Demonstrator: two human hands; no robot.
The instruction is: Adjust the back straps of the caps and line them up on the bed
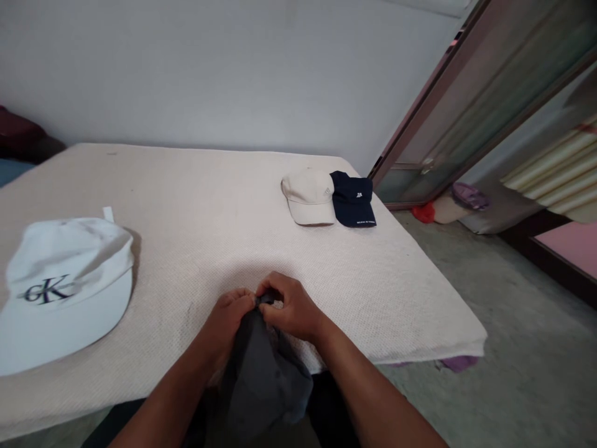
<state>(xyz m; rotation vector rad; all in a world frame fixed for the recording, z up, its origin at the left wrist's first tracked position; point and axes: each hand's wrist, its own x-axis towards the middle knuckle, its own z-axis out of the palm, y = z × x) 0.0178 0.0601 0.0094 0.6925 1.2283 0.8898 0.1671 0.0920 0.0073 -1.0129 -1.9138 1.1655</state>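
A dark grey cloth item point(265, 379), which looks like a cap, hangs at the near edge of the bed. My left hand point(231, 314) pinches its upper end from the left. My right hand point(291, 308) pinches the same end from the right, thumb and forefinger on a thin dark strip. The two hands nearly touch. Where the strip joins the cloth is too small to make out.
A white cap point(69, 286) lies on the bed point(200, 205) at the left. Toward the back right, a beige cap point(308, 196) touches a navy cap point(353, 200). A wall stands behind, and a curtain hangs at the right.
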